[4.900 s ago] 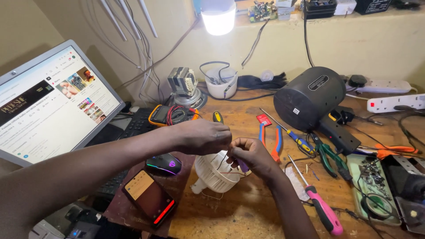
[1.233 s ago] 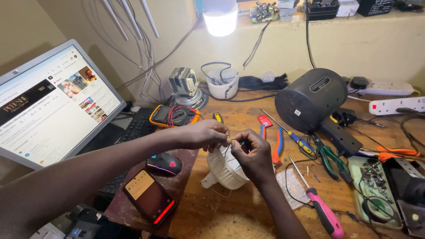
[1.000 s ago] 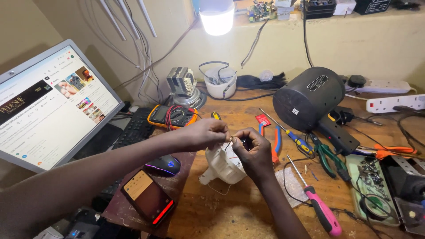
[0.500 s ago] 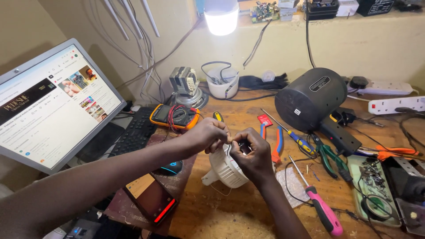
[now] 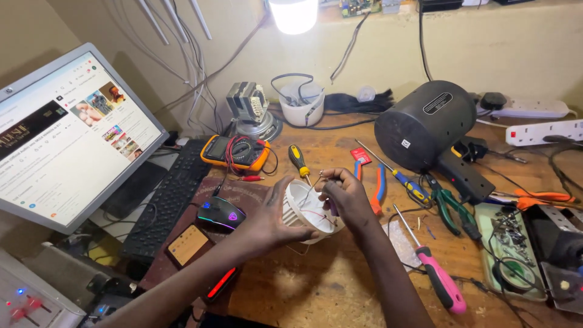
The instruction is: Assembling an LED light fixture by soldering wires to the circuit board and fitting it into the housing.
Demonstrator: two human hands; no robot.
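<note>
Our left hand (image 5: 270, 215) cups the white plastic bulb housing (image 5: 306, 209) from the side, above the middle of the wooden bench (image 5: 340, 285), its open mouth showing thin red and white wires (image 5: 316, 214) inside. Our right hand (image 5: 346, 197) pinches those wires at the rim, fingers curled tight. Behind, a white round cup (image 5: 302, 108) holds coiled black leads. On the right, a shallow green tray (image 5: 486, 243) carries screws. The black cylindrical speaker (image 5: 425, 124) bears two small white labels.
</note>
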